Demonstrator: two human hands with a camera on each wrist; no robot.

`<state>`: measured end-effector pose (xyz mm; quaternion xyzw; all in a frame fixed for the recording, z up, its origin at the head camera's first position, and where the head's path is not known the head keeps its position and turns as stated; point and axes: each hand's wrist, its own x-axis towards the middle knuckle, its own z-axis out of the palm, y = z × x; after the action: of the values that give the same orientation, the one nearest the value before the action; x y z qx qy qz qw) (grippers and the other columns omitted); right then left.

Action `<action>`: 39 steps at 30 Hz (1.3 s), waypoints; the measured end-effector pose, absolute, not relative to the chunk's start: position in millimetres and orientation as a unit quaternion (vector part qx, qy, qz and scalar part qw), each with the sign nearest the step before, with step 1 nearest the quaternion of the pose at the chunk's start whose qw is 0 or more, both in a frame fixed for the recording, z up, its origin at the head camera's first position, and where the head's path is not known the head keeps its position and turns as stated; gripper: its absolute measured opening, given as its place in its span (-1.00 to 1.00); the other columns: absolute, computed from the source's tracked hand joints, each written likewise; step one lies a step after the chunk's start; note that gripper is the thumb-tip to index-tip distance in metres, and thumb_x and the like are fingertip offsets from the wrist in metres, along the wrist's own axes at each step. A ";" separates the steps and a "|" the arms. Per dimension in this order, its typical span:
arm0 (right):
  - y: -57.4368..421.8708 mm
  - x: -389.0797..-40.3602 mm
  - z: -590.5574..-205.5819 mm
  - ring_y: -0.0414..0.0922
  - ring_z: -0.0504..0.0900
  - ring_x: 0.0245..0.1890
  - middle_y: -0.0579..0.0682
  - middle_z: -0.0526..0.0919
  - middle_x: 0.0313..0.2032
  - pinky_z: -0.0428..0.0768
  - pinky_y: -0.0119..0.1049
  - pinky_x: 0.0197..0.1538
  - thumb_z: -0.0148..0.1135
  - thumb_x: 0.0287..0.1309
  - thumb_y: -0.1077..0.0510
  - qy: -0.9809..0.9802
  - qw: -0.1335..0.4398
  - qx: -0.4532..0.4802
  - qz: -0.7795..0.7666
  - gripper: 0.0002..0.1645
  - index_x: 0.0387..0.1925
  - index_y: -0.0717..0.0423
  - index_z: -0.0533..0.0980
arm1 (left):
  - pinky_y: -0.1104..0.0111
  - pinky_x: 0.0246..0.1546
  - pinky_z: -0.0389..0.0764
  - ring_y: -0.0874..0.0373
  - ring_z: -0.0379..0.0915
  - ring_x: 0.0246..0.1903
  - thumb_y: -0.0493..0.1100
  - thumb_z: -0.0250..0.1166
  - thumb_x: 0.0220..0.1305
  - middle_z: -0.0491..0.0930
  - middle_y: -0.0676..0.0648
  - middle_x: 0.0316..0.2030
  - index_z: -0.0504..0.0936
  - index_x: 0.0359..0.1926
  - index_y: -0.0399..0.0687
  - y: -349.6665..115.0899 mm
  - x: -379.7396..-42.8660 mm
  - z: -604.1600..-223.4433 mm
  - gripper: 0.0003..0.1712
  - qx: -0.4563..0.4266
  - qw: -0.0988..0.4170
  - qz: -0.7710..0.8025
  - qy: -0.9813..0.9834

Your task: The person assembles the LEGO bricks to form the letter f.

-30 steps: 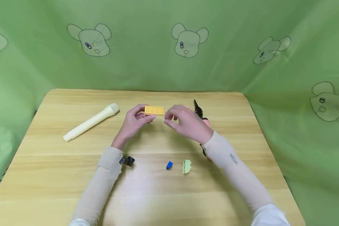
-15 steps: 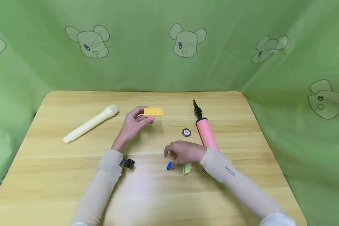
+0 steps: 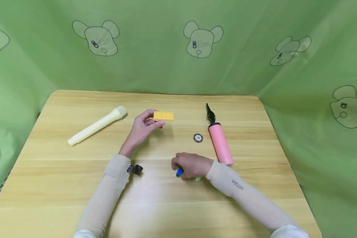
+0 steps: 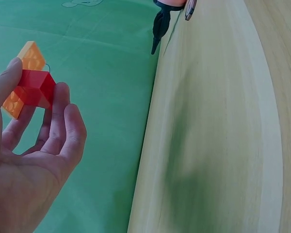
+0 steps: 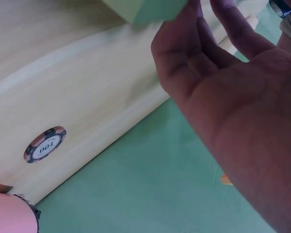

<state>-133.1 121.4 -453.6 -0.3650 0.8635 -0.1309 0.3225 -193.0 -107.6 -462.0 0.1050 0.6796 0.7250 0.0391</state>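
Note:
My left hand pinches a red toy brick between thumb and fingers, up above the table. A yellow studded brick sits on top of the red one, its studs facing up in the head view. My right hand is low over the table's middle, thumb and fingers curled at a small blue brick and pinching it. Beside that hand lies a light green toy piece, mostly hidden under the hand in the head view.
A pink hand pump with a black nozzle lies right of a round chip marked 100. A cream microphone-shaped stick lies at the left. Green cloth hangs behind the wooden table.
My right hand has come away from the yellow brick, down toward me, to the blue brick and closed its fingers on it. The left hand stays nearly still with its bricks.

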 end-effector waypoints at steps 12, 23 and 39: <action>119.4 -134.2 -447.8 -0.22 0.43 -0.40 -0.18 0.46 -0.41 0.50 -0.41 -0.31 0.40 0.18 0.18 0.871 0.261 -0.391 -0.143 -0.85 -0.34 -0.04 0.53 | 0.05 -0.04 0.66 0.11 0.65 -0.27 -0.17 0.43 0.26 0.61 -0.17 -0.06 0.52 0.17 -0.21 -105.8 -192.5 -465.0 -0.50 0.105 0.050 0.706 0.698; 119.0 -147.6 -411.9 -0.15 0.50 -0.30 -0.13 0.55 -0.24 0.55 -0.35 -0.19 0.31 0.28 0.18 0.874 0.168 -0.401 -0.219 -0.70 0.03 0.11 0.60 | 0.20 -0.11 0.69 0.11 0.64 -0.27 -0.18 0.42 0.27 0.60 -0.17 -0.03 0.51 0.17 -0.22 -103.0 -191.9 -463.6 -0.50 0.113 0.045 0.701 0.702; 108.1 -184.0 -343.8 -0.09 0.56 -0.23 -0.02 0.59 -0.18 0.62 -0.20 -0.11 0.30 0.24 0.19 0.900 -0.028 -0.347 -0.260 -0.77 -0.08 0.15 0.58 | 0.38 -0.12 0.70 0.14 0.67 -0.20 -0.30 0.40 0.26 0.56 -0.23 -0.04 0.48 0.14 -0.33 -84.2 -188.8 -462.0 -0.53 0.121 0.044 0.724 0.678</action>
<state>-184.0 108.1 -343.8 -0.3472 0.9005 -0.2603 -0.0279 -188.8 -84.2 -462.0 0.1211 0.6776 0.7240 0.0439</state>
